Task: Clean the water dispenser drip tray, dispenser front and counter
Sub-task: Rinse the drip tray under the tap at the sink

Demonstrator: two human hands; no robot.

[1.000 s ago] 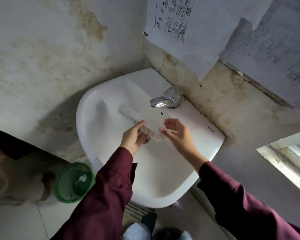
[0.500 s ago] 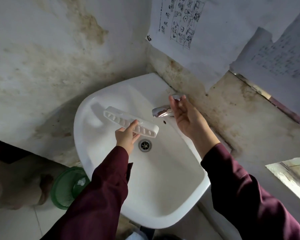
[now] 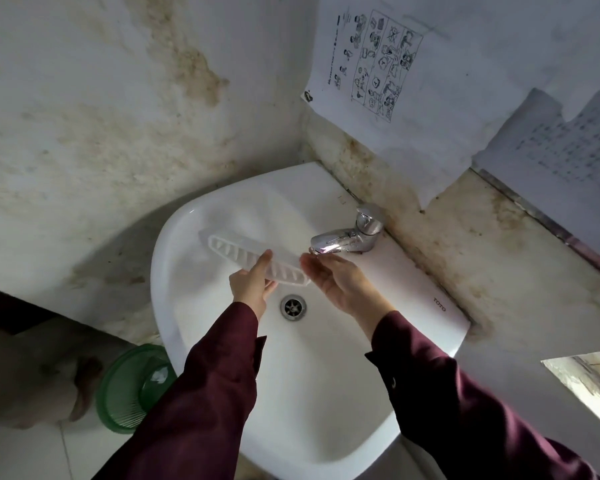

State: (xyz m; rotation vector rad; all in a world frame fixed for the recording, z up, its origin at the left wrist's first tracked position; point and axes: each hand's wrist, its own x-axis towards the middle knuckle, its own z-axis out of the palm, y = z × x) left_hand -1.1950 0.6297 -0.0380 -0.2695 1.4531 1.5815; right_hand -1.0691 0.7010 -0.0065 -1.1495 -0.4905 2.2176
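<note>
A long white slotted drip tray point(image 3: 236, 252) is held over the white sink basin point(image 3: 194, 306), with my left hand point(image 3: 253, 284) shut on its near half. Its right end lies just left of the chrome tap spout point(image 3: 329, 244). My right hand point(image 3: 340, 284) is open, palm up, directly under the spout and touching or nearly touching the tray's right end. The tap lever point(image 3: 369, 216) stands behind the spout. I cannot tell whether water runs. The drain point(image 3: 293, 307) shows below both hands.
Stained walls meet in the corner behind the sink. Printed paper sheets point(image 3: 371, 71) hang on the right wall. A green basket point(image 3: 125, 389) sits on the floor at the lower left, beside another person's foot point(image 3: 84, 386). A window ledge point(image 3: 589, 382) juts in at the right.
My right hand has come off the tap lever and dropped under the spout, next to the tray's end. My left hand still holds the tray, now slightly lower and nearer the tap.
</note>
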